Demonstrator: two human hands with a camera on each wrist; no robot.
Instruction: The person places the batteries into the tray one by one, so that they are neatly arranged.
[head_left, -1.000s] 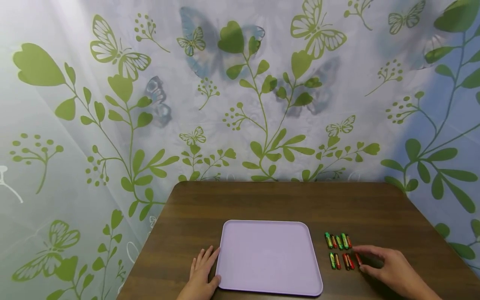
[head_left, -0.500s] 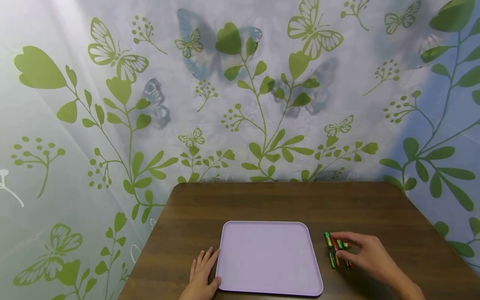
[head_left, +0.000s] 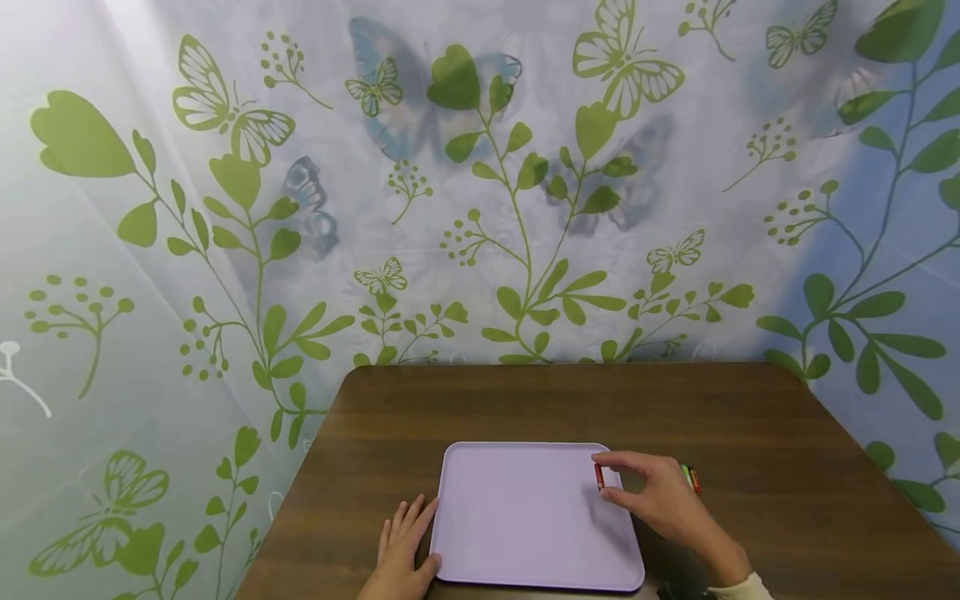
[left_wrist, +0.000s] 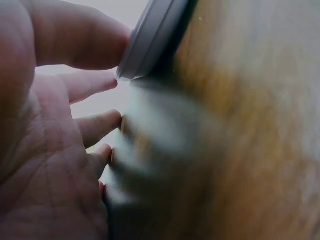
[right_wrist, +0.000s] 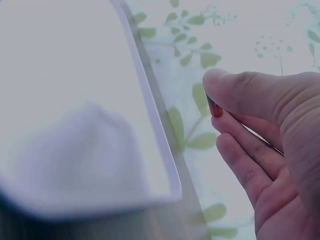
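Observation:
A small red battery [head_left: 599, 477] is pinched on end between the thumb and forefinger of my right hand [head_left: 663, 497]. In the head view that hand hangs over the right side of a lilac rectangular tray [head_left: 517, 517]. Only the red end of the battery [right_wrist: 215, 108] shows past the thumb in the right wrist view. My left hand [head_left: 402, 552] rests on the table with fingers spread, thumb and forefinger touching the tray's left edge. Its thumb [left_wrist: 82, 37] meets the tray rim [left_wrist: 150, 40] in the left wrist view.
Right of the tray, a few green and red batteries [head_left: 691, 478] lie on the brown wooden table [head_left: 555, 400], the others hidden behind my right hand. A curtain [head_left: 480, 208] with green leaves and butterflies hangs behind the table.
My right hand has gone from the far right of the battery rows to their left part, taken hold of a red battery and carried it left over the tray. The left hand stays put.

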